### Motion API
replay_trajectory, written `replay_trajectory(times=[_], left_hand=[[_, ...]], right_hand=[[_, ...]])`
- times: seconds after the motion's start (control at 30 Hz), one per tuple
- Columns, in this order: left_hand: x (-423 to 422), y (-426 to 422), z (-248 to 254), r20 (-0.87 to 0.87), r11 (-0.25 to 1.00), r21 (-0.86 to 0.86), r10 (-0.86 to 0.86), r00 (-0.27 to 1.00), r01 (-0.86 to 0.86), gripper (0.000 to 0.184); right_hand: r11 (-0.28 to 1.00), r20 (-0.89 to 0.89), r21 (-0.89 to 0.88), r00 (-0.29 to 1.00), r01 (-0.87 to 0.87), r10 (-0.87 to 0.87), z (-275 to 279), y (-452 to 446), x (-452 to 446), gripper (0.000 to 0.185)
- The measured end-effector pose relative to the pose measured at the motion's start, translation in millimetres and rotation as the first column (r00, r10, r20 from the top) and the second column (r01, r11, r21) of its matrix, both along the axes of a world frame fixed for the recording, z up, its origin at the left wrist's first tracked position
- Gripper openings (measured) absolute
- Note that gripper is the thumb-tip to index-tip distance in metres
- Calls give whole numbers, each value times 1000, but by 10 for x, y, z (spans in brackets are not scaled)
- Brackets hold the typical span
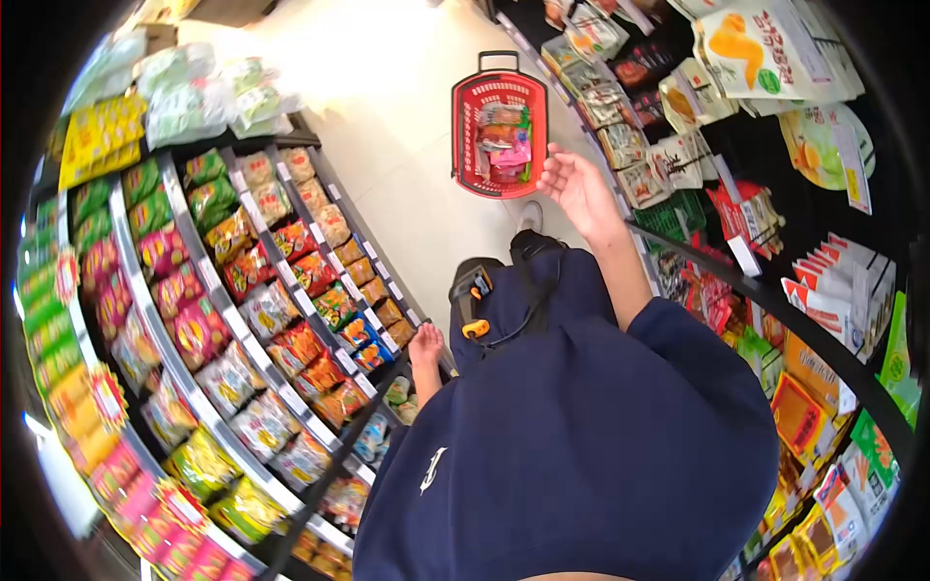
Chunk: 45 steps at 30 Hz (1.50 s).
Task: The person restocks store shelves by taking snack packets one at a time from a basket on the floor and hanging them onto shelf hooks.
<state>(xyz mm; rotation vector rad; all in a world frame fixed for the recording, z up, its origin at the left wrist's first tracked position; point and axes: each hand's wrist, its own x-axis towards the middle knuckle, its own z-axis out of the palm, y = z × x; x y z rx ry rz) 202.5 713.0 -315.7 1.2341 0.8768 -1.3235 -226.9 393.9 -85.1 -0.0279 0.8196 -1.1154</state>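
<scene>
"Basket, red, on the pale floor ahead of the person's shoe: how would it handle?"

"Its walls look like stiff plastic. The packets inside look soft and light, so probably no great weight, though how many lie there is unclear."

"Where is the best hold?"

"The black handle at its far end; gripping one side alone would likely tip the load."

"And the hands?"

"The right hand is at the near corner, fingers loosely bent and apart, nothing seen in them; contact can't be told. The left hand, near the snack shelves, shows too small to tell."
</scene>
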Motion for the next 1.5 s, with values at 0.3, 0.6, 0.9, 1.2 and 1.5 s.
replay_trajectory(times=[0.3, 0.6, 0.9, 1.2, 1.5], left_hand=[[538, -2421, 130, 266, 799, -28, -574, 775, 601, 34], [-534, -4587, -184, 281, -86, 185, -950, -136, 979, 34], [-1094, -5805, -1352, 341, -688, 209, -615, -711, 695, 28], [-1408, -6196, -2385, 380, -748, 436, -350, -856, 500, 24], [-1780, -6221, -3631, 397, -788, 573, 24, -918, 227, 32]], right_hand=[[939, -106, 113, 943, 326, -314, -168, -90, -226, 27], [601, -368, 335, 688, 725, -625, -568, 531, 353, 31], [630, -472, 441, 762, 640, -444, -1089, 188, 1936, 22], [533, -452, 651, 840, 541, -301, -1655, 812, 2393, 22], [436, -418, 720, 839, 540, -348, -1664, 909, 2183, 23]])
